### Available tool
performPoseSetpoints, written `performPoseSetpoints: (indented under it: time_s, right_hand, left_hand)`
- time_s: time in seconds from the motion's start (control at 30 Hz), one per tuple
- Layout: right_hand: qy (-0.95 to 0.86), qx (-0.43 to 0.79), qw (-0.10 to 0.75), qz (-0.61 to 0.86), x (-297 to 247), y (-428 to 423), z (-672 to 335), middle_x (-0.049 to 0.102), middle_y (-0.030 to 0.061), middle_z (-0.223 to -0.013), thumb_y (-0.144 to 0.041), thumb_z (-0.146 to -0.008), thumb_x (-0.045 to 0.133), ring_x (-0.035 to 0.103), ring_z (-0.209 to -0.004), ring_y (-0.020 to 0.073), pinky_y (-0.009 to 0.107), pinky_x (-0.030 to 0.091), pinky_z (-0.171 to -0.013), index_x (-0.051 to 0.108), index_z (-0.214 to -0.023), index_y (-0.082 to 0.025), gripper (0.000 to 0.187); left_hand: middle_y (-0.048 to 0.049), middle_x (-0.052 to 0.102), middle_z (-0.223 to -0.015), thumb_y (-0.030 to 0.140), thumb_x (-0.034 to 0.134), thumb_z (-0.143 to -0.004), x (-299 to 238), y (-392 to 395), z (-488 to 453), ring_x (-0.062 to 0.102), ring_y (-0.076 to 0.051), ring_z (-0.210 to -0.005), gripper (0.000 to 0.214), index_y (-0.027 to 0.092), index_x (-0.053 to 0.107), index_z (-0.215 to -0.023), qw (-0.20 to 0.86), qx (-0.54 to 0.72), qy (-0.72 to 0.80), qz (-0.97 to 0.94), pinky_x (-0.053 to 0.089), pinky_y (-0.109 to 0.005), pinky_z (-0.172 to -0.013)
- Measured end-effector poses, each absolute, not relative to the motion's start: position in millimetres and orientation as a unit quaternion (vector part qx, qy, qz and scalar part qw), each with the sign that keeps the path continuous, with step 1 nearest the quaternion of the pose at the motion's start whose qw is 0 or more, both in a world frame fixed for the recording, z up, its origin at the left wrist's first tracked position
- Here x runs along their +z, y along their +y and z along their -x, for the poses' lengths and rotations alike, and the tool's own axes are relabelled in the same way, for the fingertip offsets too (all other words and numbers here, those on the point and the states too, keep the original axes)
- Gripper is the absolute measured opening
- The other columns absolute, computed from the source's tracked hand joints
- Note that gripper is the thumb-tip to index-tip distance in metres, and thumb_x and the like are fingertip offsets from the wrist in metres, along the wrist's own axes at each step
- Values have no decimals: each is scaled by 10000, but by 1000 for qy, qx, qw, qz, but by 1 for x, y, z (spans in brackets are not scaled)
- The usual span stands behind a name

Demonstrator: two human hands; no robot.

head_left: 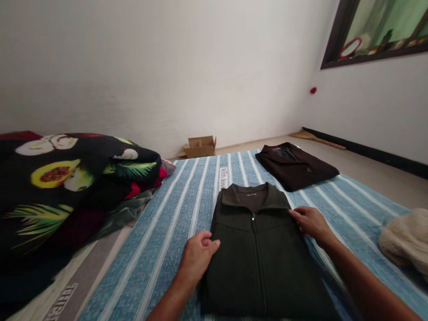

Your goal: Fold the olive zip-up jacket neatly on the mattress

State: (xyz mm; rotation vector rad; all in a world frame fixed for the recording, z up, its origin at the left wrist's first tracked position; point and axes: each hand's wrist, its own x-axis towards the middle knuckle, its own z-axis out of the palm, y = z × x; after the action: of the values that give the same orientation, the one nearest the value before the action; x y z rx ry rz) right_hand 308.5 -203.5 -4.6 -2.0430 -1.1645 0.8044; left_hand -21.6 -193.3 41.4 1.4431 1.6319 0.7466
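Note:
A dark green zip-up jacket (234, 258) lies folded into a rectangle in front of me, its collar at the far end and its zipper pull near the neck. My left hand (198, 254) is at the jacket's left edge, fingers curled and closed, with the thumb over the cloth. On the far right, just below the collar tip, my right hand (309, 222) pinches the shoulder edge between thumb and fingers. Beyond it, a dark brown folded garment (297, 167) rests flat, apart from both hands.
Both garments lie on a blue and white striped sheet (160, 240). A heap of dark, fruit-printed fabric (83, 178) rises at the left. A beige fuzzy item (406, 240) sits at the right edge. By the wall stands an open cardboard box (200, 147).

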Motion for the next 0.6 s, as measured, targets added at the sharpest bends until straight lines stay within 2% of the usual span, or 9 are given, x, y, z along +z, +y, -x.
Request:
performPoseSetpoints:
  time_s: [0.07,0.17,0.23,0.4,0.5,0.6]
  right_hand:
    - [-456,278,317,783,-5,-203,-308,601,20,-547,-457,-782,508,548,-458,134,214,360,-427,679,-775,-165,339]
    - [-454,254,326,789,-3,-205,-305,628,36,-597,-459,-777,511,561,-485,147,225,369,-443,692,-826,-160,353]
    - [-444,258,341,788,0,-207,-303,632,38,-618,-451,-778,511,565,-500,148,223,371,-445,690,-855,-162,349]
    - [-401,330,369,771,3,-218,-298,568,0,-551,-400,-795,498,542,-472,127,200,372,-418,658,-840,-159,292]
    - [-384,357,368,768,5,-227,-297,518,-24,-497,-375,-820,462,520,-423,120,199,378,-389,637,-806,-153,283]
    - [-373,386,362,762,9,-236,-295,492,-35,-470,-366,-832,460,502,-394,113,194,369,-361,623,-773,-149,278]
  left_hand:
    - [-19,643,-638,365,652,-605,48,-183,16,627,-201,-626,318,139,602,-823,485,287,635,-529,471,-284,-572]
    - [-14,626,-590,336,653,-568,49,-177,11,611,-194,-584,243,152,572,-705,587,278,588,-482,455,-283,-549]
    - [7,599,-557,325,649,-544,44,-175,11,598,-189,-564,222,169,547,-665,600,294,571,-477,440,-276,-532]
    - [88,374,-426,382,591,-563,24,-173,19,394,-97,-412,299,215,348,-511,437,305,620,-576,272,-216,-435]
    - [83,357,-440,421,546,-601,18,-170,24,380,-101,-432,304,220,336,-512,391,277,623,-619,261,-224,-449]
    - [64,403,-454,447,540,-623,19,-166,29,421,-124,-467,292,217,397,-514,329,244,643,-647,290,-239,-477]
